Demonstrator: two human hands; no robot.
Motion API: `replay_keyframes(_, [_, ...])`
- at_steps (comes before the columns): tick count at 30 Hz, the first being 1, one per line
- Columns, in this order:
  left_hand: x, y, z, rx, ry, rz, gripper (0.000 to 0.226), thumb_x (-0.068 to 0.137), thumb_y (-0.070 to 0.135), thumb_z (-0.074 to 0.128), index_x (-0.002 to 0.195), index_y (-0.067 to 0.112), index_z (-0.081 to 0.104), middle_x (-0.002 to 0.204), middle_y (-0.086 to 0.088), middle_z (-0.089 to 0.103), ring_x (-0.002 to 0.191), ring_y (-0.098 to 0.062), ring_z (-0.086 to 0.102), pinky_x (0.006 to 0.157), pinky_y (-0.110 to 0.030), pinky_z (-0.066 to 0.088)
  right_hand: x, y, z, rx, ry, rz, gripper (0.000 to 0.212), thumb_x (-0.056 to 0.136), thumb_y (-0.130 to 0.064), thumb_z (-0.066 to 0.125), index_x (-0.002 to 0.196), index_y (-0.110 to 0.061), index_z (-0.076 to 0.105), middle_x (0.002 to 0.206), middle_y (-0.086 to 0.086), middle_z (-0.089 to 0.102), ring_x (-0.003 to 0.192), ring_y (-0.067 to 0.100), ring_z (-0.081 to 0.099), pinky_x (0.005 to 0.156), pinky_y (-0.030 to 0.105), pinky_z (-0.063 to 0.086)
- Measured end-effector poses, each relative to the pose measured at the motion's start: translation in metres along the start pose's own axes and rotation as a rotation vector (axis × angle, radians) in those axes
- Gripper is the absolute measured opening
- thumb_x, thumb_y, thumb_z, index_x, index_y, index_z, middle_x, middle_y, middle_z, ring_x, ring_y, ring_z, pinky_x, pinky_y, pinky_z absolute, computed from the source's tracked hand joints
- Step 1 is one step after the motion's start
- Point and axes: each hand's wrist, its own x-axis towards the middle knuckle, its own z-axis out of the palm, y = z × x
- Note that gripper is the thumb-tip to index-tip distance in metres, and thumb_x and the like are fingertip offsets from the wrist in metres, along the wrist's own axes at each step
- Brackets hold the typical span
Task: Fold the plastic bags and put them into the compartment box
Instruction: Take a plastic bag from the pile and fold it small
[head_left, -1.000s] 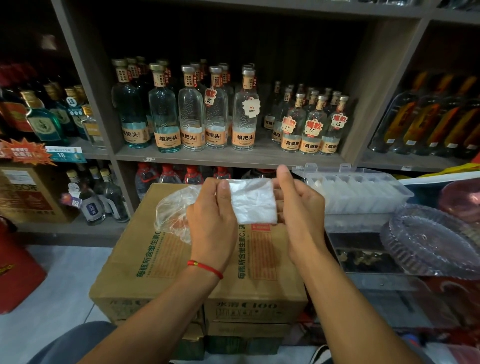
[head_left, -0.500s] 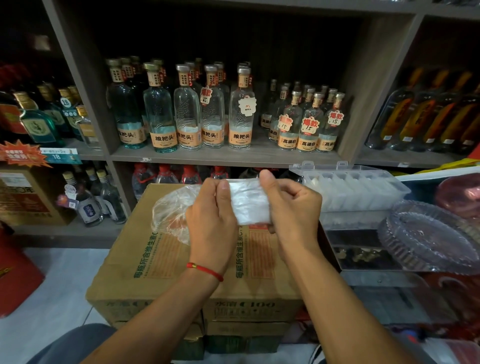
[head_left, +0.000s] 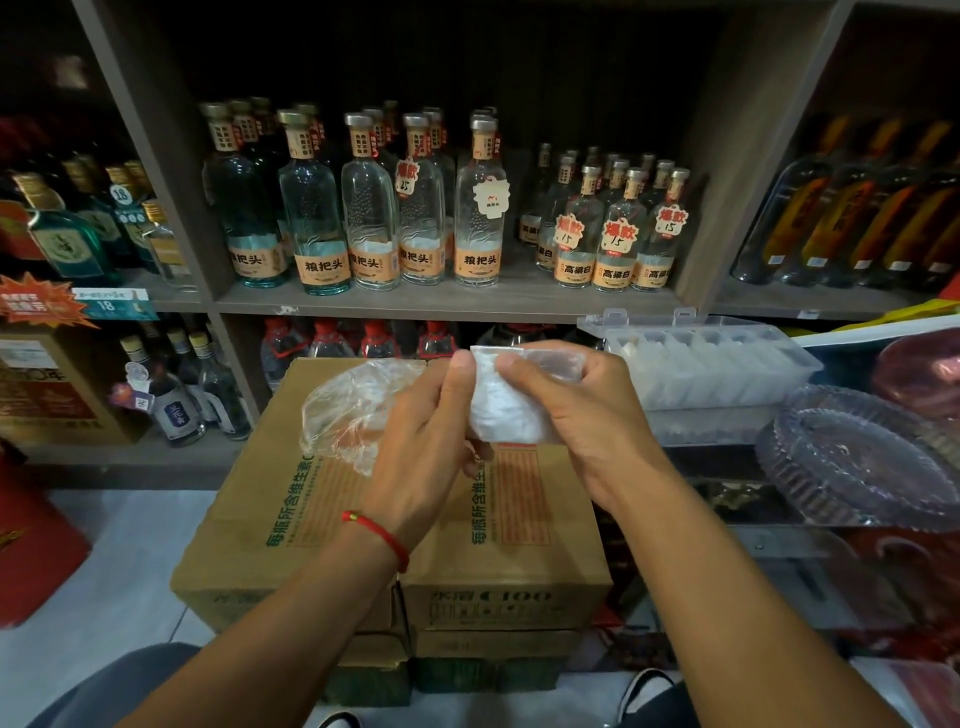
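A folded clear plastic bag (head_left: 506, 408) is held in the air above a cardboard carton (head_left: 332, 499). My left hand (head_left: 426, 441) pinches its left edge with the thumb on top. My right hand (head_left: 576, 410) curls its fingers over the bag's right half, folding it toward the left. A crumpled heap of clear plastic bags (head_left: 353, 410) lies on the carton behind my left hand, partly hidden by it. The clear compartment box (head_left: 717, 364) stands open to the right, with several folded bags in its slots.
Shelves of glass liquor bottles (head_left: 374, 218) fill the background. Ribbed clear plastic plates (head_left: 857, 462) sit at the right, below the box. More cartons are stacked under the top one. A red object (head_left: 31, 545) stands on the tiled floor at left.
My right hand has moved left and curled over the bag, folding its right part over. The bag now looks narrower. My left hand has kept its pinch.
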Motion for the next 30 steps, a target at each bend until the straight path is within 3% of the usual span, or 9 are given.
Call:
replay_keyframes(3, [0.002,-0.003,0.0,-0.038,-0.012,-0.025,0.023,0.108,0.021,0.051,0.089,0.015,0.063,0.068,0.007,0.057,0.066,-0.009,0.056,0.065,-0.037,0.053,0.001,0.0,-0.003,-0.002,-0.013,0.018,0.02,0.08,-0.021,0.088,0.097,-0.013,0.08,0.095,0.01,0.081,0.093,0.029,0.079,0.082,0.045,0.065])
replay_keyframes(5, [0.004,-0.006,0.0,-0.056,0.017,-0.046,0.023,0.107,0.017,0.052,0.087,0.016,0.062,0.066,0.014,0.059,0.065,-0.003,0.057,0.065,-0.033,0.054,-0.001,-0.001,-0.005,0.019,-0.052,0.049,0.035,0.077,-0.035,0.086,0.105,-0.013,0.079,0.101,0.011,0.081,0.098,0.031,0.078,0.089,0.048,0.063])
replay_keyframes(8, [0.006,-0.008,-0.004,-0.041,0.037,-0.07,0.024,0.107,0.018,0.053,0.085,0.017,0.062,0.069,0.012,0.058,0.069,-0.008,0.057,0.067,-0.035,0.053,-0.002,-0.002,-0.011,-0.009,-0.052,0.028,0.028,0.087,-0.033,0.081,0.108,-0.015,0.079,0.103,0.008,0.08,0.101,0.028,0.077,0.095,0.051,0.061])
replay_keyframes(12, [0.008,-0.007,-0.006,-0.051,-0.007,-0.108,0.024,0.105,0.018,0.057,0.082,0.014,0.064,0.08,-0.01,0.054,0.075,-0.022,0.052,0.072,-0.042,0.051,-0.002,-0.003,-0.016,-0.053,-0.044,-0.014,0.01,0.094,-0.021,0.076,0.101,-0.017,0.082,0.101,0.011,0.079,0.101,0.03,0.075,0.098,0.053,0.059])
replay_keyframes(17, [0.01,-0.004,-0.009,-0.26,-0.136,-0.207,0.018,0.102,0.014,0.057,0.09,0.005,0.067,0.085,-0.008,0.065,0.073,-0.013,0.061,0.062,-0.025,0.052,-0.004,-0.008,-0.02,0.136,-0.227,0.102,0.018,0.089,-0.024,0.074,0.102,-0.012,0.08,0.102,0.014,0.077,0.094,0.024,0.074,0.083,0.037,0.063])
replay_keyframes(21, [0.012,-0.002,-0.014,-0.39,-0.163,-0.227,0.014,0.092,0.021,0.062,0.084,0.01,0.063,0.084,-0.006,0.063,0.07,-0.011,0.059,0.059,-0.022,0.052,-0.004,-0.012,-0.029,0.132,-0.252,0.11,0.038,0.088,-0.038,0.072,0.115,-0.012,0.078,0.116,0.016,0.076,0.105,0.028,0.069,0.099,0.048,0.053])
replay_keyframes(26, [0.012,-0.002,-0.021,-0.355,-0.211,-0.192,0.015,0.091,0.025,0.063,0.086,0.011,0.066,0.084,-0.006,0.064,0.073,-0.017,0.059,0.063,-0.024,0.053,-0.007,-0.015,-0.041,0.02,-0.191,0.002,0.022,0.081,-0.029,0.078,0.1,-0.018,0.082,0.101,0.005,0.079,0.089,0.013,0.073,0.074,0.022,0.058])
replay_keyframes(30, [0.01,-0.002,-0.024,-0.289,-0.339,-0.158,0.018,0.095,0.025,0.065,0.087,0.009,0.067,0.091,-0.016,0.057,0.083,-0.03,0.047,0.072,-0.031,0.049,-0.009,-0.012,-0.04,-0.078,-0.225,-0.09,0.023,0.083,-0.028,0.077,0.102,-0.017,0.082,0.105,0.007,0.079,0.1,0.017,0.074,0.082,0.027,0.06])
